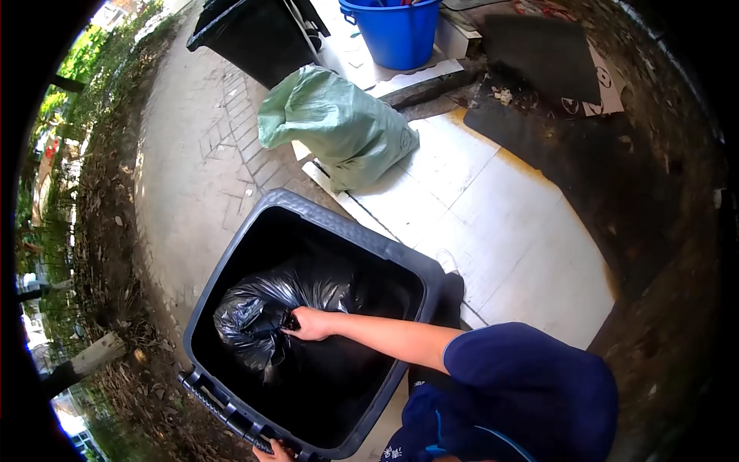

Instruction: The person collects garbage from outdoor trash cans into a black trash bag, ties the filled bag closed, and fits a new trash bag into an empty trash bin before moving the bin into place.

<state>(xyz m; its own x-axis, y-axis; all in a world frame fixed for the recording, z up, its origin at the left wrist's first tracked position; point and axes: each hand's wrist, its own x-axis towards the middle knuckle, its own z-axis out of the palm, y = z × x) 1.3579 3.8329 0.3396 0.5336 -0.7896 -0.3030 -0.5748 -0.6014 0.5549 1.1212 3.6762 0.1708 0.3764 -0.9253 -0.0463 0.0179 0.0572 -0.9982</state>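
My right hand (312, 323) is closed around the gathered neck of a shiny black garbage bag (258, 308). The bag is inside a large dark wheelie bin (350, 227), whose top is open; shadow hides the lower part of the bag. At the bottom edge of the view, my left hand (273, 453) grips the ribbed bar handle (223, 408) along the bin's rim. Only part of that hand shows. My right arm, in a navy sleeve, reaches across the bin's rim.
A filled green woven sack (339, 127) stands beyond the bin on white tiles (500, 239). Behind it are another black bin (250, 38) and a blue bucket (392, 35). A paved path (185, 154) runs at the left, beside leaf-covered soil. A dark mat (539, 58) lies upper right.
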